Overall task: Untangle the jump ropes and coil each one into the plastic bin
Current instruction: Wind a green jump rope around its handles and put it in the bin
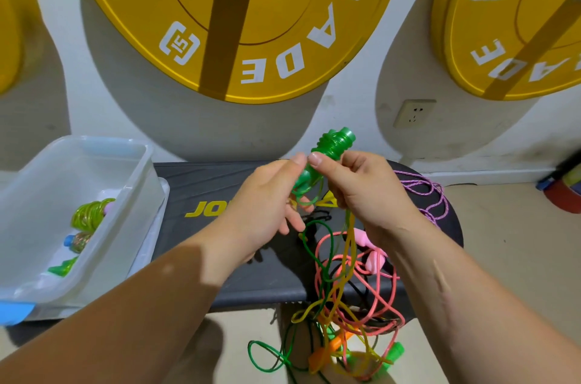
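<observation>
Right of the plastic bin (125, 226), left hand (264, 207) and right hand (367, 195) pinch a green handle (333, 144). One coiled rope (89, 214) lies inside the bin; the tangle (345, 289) farther right awaits sorting.

The left hand (267, 204) and right hand (367, 192) met on one handle (330, 147). Below the grip, the tangle of ropes (345, 295) hung onto the bench (220, 192) and past its near edge. Well left of the grip stood the bin (125, 204), with a coiled rope (88, 214) in it. Right of the grip, a braided rope (430, 192) lay on the bench. A weight plate (283, 22) hung behind and above.
</observation>
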